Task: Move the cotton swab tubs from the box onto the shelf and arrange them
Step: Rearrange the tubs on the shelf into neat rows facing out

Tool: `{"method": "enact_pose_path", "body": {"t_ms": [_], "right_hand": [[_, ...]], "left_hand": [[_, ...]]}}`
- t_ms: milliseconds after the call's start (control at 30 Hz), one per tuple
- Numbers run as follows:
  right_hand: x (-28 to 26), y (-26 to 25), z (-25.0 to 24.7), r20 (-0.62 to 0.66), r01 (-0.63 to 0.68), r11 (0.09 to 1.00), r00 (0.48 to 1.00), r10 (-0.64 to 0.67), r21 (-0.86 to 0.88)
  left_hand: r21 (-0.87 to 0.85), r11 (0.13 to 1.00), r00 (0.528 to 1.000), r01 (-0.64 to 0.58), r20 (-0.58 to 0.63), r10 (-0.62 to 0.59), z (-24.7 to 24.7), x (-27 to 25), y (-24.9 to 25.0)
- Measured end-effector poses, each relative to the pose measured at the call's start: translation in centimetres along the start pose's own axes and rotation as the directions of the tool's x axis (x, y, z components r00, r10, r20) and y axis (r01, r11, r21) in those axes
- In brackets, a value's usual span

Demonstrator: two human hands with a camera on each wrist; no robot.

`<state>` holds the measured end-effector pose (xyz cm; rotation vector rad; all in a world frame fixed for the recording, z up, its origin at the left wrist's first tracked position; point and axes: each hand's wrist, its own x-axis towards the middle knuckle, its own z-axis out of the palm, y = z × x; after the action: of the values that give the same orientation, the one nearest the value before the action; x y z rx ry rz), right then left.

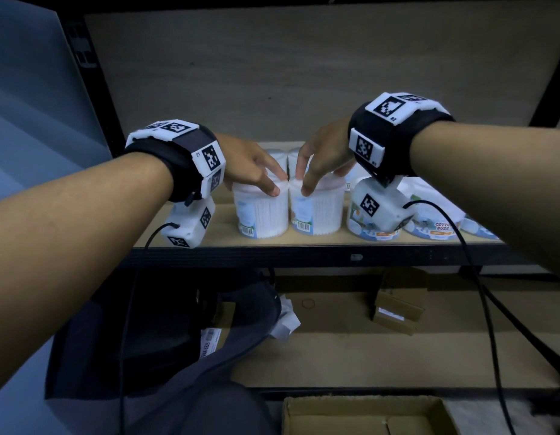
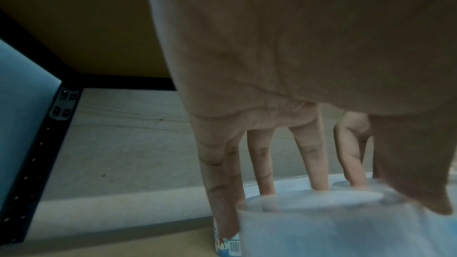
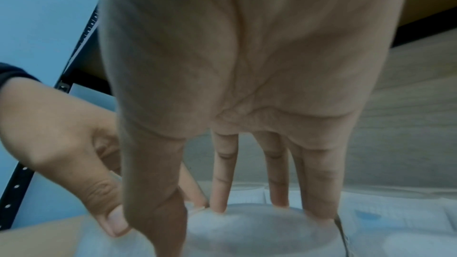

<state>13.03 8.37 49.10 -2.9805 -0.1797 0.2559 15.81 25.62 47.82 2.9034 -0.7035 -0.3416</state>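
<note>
Both hands were up on the shelf [image 1: 303, 244] at once, each on its own tub. The left hand [image 1: 247, 166] came down over the left tub [image 1: 261, 211], thumb on the near rim and fingers [image 2: 310, 153] reaching down over the far edge of the lid, gripping it from above. The right hand [image 1: 322, 158] did the same on the right tub [image 1: 316, 210], thumb at the front, fingers [image 3: 223, 173] spread round the back of the lid, so it too had hold of its tub.

The two tubs stood upright at the front of the shelf, side by side and touching or all but touching (the thumbs met right over the seam, so the gap could not be judged). Barcodes faced the camera on both. Behind them more white tubs [image 1: 286, 158] showed between the hands, and to the right another tub [image 1: 374, 221] stood partly hidden by the wrist camera, with one labelled "COTTON BUDS" [image 1: 435, 221] beyond it.

Down below, the cardboard box [image 1: 369, 416] sat open on the floor, only flat cardboard showing inside what could be seen of it. On the lower shelf board [image 1: 335, 356] lay a small brown carton [image 1: 398, 309] and, on the left, a dark bag [image 1: 165, 334] with crumpled white paper [image 1: 285, 318] at its edge.
</note>
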Motion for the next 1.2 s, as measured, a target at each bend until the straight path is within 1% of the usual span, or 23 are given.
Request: {"method": "enact_pose_path", "body": {"t_ms": [167, 233, 367, 467, 600, 667, 767, 867, 933, 1000, 1100, 1200], "right_hand": [[-0.3, 0.8, -0.1, 0.007, 0.012, 1.0, 1.0, -0.012, 0.019], [-0.2, 1.0, -0.1, 0.011, -0.006, 0.999, 1.0, 0.006, 0.043], [-0.2, 1.0, -0.3, -0.001, -0.018, 0.995, 1.0, 0.019, 0.103], [0.1, 0.8, -0.7, -0.026, -0.043, 0.997, 0.999, 0.045, 0.059], [0.4, 0.5, -0.5, -0.002, -0.08, 0.996, 0.997, 0.08, -0.046], [0.6, 0.4, -0.1, 0.009, -0.07, 0.996, 0.997, 0.071, -0.062], [0.9, 0.3, 0.2, 0.024, -0.057, 0.998, 0.998, 0.058, -0.035], [0.9, 0.6, 0.0, 0.022, -0.042, 0.999, 0.999, 0.042, -0.011], [0.8, 0.9, 0.0, -0.004, -0.005, 1.0, 1.0, 0.005, 0.002], [0.7, 1.3, 0.1, -0.021, 0.033, 0.999, 0.999, -0.033, 0.014], [0.7, 1.8, 0.1, -0.008, 0.085, 0.996, 0.996, -0.085, -0.008], [0.6, 2.1, 0.1, 0.002, 0.103, 0.995, 0.995, -0.103, 0.02]], "left_hand": [[-0.019, 1.0, 0.999, 0.021, -0.037, -0.022, 0.2, 0.2, 0.3], [-0.015, 1.0, 0.999, 0.026, -0.035, -0.026, 0.3, 0.4, 0.3], [0.059, 0.998, 0.999, 0.026, -0.031, -0.024, -0.1, 0.2, 0.2], [0.095, 0.995, 1.0, -0.009, -0.029, 0.012, -0.6, -0.4, 0.3], [0.148, 0.988, 0.999, -0.044, 0.018, 0.042, -0.5, -0.4, 0.5], [0.165, 0.985, 0.999, -0.042, 0.04, 0.036, -0.4, -0.3, 0.6], [0.16, 0.985, 0.997, -0.061, 0.053, 0.053, -0.6, -0.1, 0.5], [0.141, 0.99, 0.999, -0.032, 0.016, 0.03, -0.6, -0.1, 0.6], [0.139, 0.99, 1.0, -0.012, -0.013, 0.014, -0.6, -0.2, 0.7], [0.12, 0.993, 1.0, -0.008, -0.015, 0.009, -0.6, 0.0, 0.6], [0.098, 0.995, 1.0, -0.003, -0.023, 0.005, -0.5, 0.3, 0.2], [0.081, 0.997, 0.999, 0.022, -0.048, -0.019, -0.3, 0.7, -0.4]]}}
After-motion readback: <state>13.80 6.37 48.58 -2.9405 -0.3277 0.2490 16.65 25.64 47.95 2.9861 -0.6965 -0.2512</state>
